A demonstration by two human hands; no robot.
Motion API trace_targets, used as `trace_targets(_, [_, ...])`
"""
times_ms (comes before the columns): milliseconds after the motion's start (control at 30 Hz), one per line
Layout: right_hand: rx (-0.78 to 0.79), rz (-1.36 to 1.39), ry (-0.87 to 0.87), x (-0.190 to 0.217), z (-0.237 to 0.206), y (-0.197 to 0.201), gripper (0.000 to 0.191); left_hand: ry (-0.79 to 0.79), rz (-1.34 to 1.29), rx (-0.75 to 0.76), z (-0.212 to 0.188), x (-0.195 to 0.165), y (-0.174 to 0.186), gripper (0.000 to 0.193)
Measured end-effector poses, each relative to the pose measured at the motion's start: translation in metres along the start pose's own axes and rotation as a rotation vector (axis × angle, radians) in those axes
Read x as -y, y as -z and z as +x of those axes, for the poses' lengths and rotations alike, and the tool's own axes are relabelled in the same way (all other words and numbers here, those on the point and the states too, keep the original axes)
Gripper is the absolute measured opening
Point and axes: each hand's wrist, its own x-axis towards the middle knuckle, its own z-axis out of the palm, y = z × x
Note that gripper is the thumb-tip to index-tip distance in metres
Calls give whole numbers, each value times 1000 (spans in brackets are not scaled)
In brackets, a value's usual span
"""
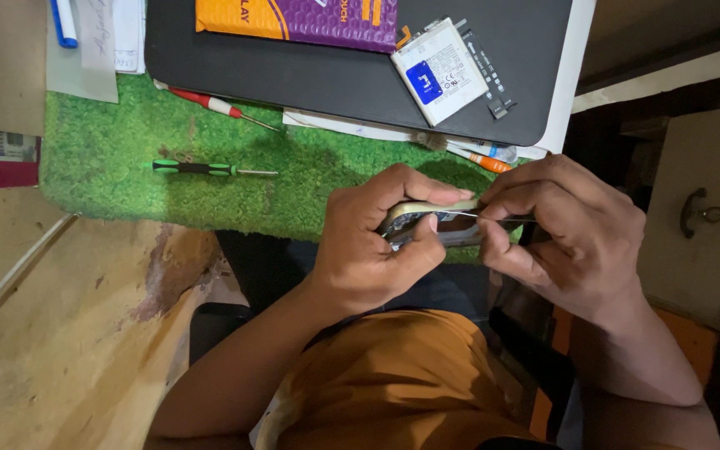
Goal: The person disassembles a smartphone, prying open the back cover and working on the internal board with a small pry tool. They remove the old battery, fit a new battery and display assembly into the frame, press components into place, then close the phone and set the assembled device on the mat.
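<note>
My left hand point(377, 242) grips an opened phone point(439, 218) by its pale frame, held on edge over the near border of the green mat point(118, 158). My right hand point(564, 233) pinches a thin metal tool point(493, 218) whose fine tip points left into the phone's side by my left thumb. Both hands hover above my lap and the orange shirt.
On the mat lie a green-handled screwdriver point(197, 168) and a red-handled one point(210, 103). Behind sit a dark pad point(335, 79) with a white phone battery point(439, 71), a purple-orange padded envelope point(302, 18) and an orange-tipped tool point(481, 158). A cabinet handle point(706, 214) is right.
</note>
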Motion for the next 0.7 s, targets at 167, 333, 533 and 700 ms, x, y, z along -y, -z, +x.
trace_targets(167, [3, 9, 1, 0, 0, 1, 20, -9, -14, -3, 0, 0, 0, 24])
trace_targets(333, [16, -4, 4, 1, 0, 2, 20, -1, -29, -6, 0, 0, -1, 22])
trace_targets(533, [22, -3, 3, 1, 1, 0, 19, -32, -2, -11, -1, 2, 0, 21])
trace_targets(700, [31, 21, -9, 2, 1, -1, 21, -6, -31, -21, -1, 3, 0, 21])
